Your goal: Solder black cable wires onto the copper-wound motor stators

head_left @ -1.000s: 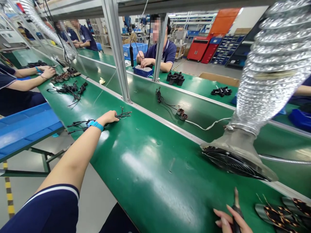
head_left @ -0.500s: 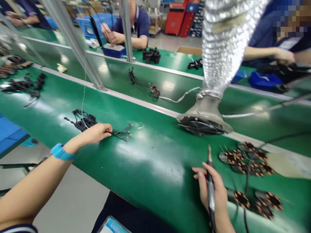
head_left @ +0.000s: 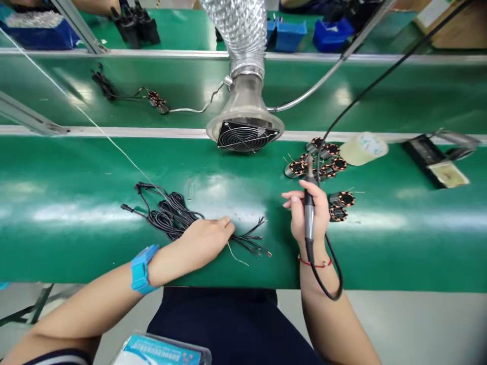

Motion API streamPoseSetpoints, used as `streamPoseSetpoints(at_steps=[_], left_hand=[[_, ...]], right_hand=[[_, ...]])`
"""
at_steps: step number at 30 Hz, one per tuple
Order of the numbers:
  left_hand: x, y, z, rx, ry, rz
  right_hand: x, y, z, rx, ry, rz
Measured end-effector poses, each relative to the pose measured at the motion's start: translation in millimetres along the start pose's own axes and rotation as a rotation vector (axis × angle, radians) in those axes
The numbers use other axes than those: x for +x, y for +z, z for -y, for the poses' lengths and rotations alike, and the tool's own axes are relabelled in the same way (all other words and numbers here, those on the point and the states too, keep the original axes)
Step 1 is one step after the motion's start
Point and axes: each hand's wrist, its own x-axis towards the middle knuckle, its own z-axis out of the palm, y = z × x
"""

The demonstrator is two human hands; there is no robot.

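Pressing down, the left hand (head_left: 201,238) lay open, fingers (head_left: 218,225) flat on the black wire harness (head_left: 167,218) on the green surface (head_left: 380,253); the right hand (head_left: 318,215) gripped a soldering iron (head_left: 309,223), stator coils (head_left: 341,198) nearby, none wired yet.

The left arm (head_left: 87,309) reaches in from the lower-left corner, a blue wristband (head_left: 140,268) around its wrist, and the left hand (head_left: 203,242) lies palm-down with its fingers together and pointing right, just in from the front edge of the green workbench (head_left: 380,263). The right forearm (head_left: 335,324) angles up from the bottom edge, a red cord (head_left: 315,263) at its wrist. Well inside that edge, the right hand (head_left: 307,215) stands upright, fingers curled closed, a short way from the left hand.
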Motion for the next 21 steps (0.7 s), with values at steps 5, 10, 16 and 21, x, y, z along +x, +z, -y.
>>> streamPoseSetpoints(at_steps=[5, 10, 16, 21], left_hand=[[-8.3, -52.4, 61.8, -0.141, -0.153, 0.026], [-36.0, -61.0, 122.2, -0.143, -0.346, 0.238], [-52.1, -35.6, 109.4, 0.009, -0.316, 0.295], [-62.3, -35.8, 100.5, 0.006, -0.141, 0.271]], right_hand=[[-2.3, -1.7, 1.4, 0.01, -0.001, 0.029], [-3.4, -0.9, 4.9, 0.017, -0.039, 0.054], [-5.3, -0.2, 9.0, 0.0, -0.05, 0.08], [-6.8, 1.1, 7.4, 0.008, -0.067, 0.086]])
